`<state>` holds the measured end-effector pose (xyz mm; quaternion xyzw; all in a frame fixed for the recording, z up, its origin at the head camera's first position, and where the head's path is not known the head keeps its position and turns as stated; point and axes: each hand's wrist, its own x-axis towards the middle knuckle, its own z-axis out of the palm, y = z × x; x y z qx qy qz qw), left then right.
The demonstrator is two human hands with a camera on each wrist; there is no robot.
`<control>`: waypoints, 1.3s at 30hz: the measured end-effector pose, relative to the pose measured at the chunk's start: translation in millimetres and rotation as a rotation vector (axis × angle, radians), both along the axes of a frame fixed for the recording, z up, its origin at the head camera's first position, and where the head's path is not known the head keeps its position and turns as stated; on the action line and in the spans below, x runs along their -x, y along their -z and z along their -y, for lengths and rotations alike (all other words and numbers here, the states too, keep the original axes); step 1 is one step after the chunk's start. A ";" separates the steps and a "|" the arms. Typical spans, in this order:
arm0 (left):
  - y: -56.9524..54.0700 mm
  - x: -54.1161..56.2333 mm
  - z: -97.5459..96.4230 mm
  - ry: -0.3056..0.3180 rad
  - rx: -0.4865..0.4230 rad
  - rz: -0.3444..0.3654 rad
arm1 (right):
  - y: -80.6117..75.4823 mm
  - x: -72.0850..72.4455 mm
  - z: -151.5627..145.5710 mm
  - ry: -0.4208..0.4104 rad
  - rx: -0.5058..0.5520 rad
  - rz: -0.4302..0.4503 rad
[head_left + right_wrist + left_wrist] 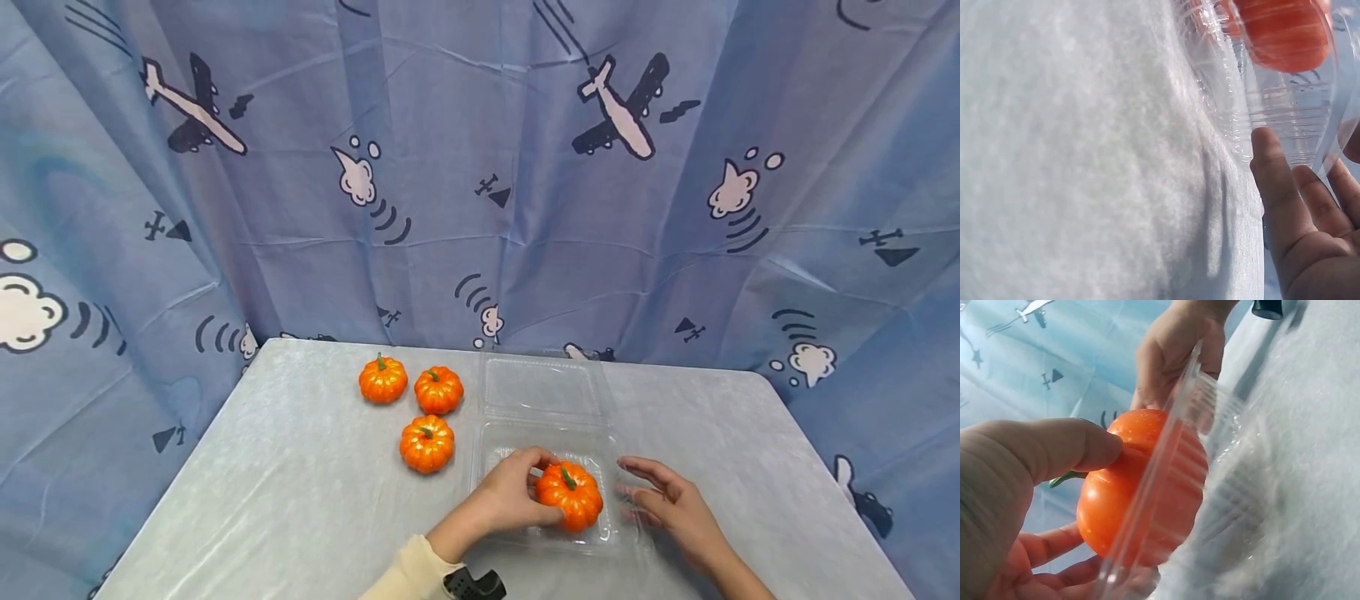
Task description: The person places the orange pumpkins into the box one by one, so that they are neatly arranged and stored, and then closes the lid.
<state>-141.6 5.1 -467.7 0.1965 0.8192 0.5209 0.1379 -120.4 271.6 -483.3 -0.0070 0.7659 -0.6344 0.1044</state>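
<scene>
A small orange pumpkin (pixel 570 497) with a green stem is gripped between the thumb and fingers of my left hand (pixel 517 493). It is partly down inside the base of a clear plastic clamshell box (pixel 487 442), and in the left wrist view the box wall crosses in front of the pumpkin (pixel 1116 494). My right hand (pixel 671 504) is at the box's right side, its fingers loosely extended. In the right wrist view, the fingertips of that right hand (pixel 1310 212) are right at the ridged clear wall.
Behind the base lies the box's opened clear lid (pixel 543 387). Three more small pumpkins stand left of the box: one at the far left (pixel 383 381), another beside the lid (pixel 438 390), and a nearer one (pixel 427 444). A blue curtain (pixel 450 183) hangs behind the white-covered table (pixel 300 500).
</scene>
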 end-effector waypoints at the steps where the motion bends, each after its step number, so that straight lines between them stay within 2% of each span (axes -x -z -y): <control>1: 0.4 -0.8 -1.4 0.006 0.007 0.000 | 0.0 -0.2 0.0 0.001 -0.002 0.001; 11: 5.3 -3.7 -9.9 0.016 0.052 0.019 | -1.3 -0.7 1.7 0.010 -0.003 0.013; 20: 7.8 -2.8 -13.0 0.020 0.107 -0.028 | -1.1 -0.9 1.9 -0.008 0.008 -0.007; 39: 7.1 -0.5 -16.8 0.051 0.149 -0.054 | -2.8 1.0 3.3 0.034 -0.010 0.057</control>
